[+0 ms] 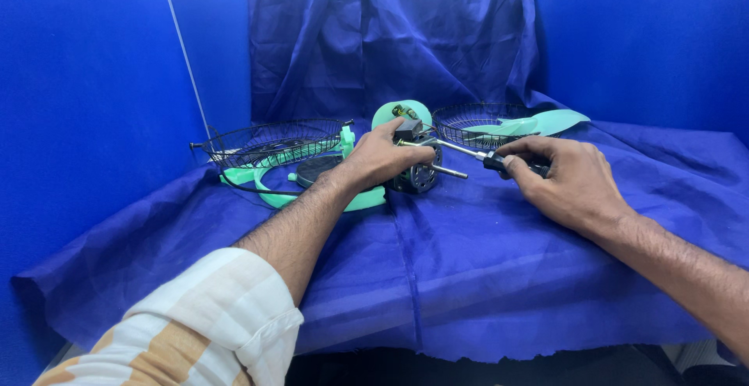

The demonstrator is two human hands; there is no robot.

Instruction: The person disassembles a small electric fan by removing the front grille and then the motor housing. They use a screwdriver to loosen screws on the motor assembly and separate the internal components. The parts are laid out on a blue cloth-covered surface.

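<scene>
Holding: my left hand (384, 156) is closed around the fan motor (417, 174), fingers wrapped over its top, steadying it on the blue cloth (468, 269).
Driving: my right hand (568, 185) grips the dark handle of a screwdriver (484, 156), whose metal shank runs left to the upper side of the motor — the tip is hidden behind my fingers, so I cannot tell which screw it sits in.
Motor: lying near the middle of the cloth, its bare shaft (450, 171) pointing right toward the screwdriver hand, with a mint-green rear housing (399, 113) just behind it.
Left guard: a black wire grille (269, 143) lies to the left with a mint-green ring (269, 191) at its near edge, apart from the motor.
Right guard: a second wire grille (484, 123) sits behind the screwdriver, with the mint-green fan blade (546, 123) lying in it.
Base: a dark round piece (316, 169) rests beside my left wrist.
Done, as I judge it: both grilles and the blade are off and set aside — the shaft stands bare.
Left, as I judge it: the motor and rear housing are still together; the fastening under the screwdriver is the part in hand.
</scene>
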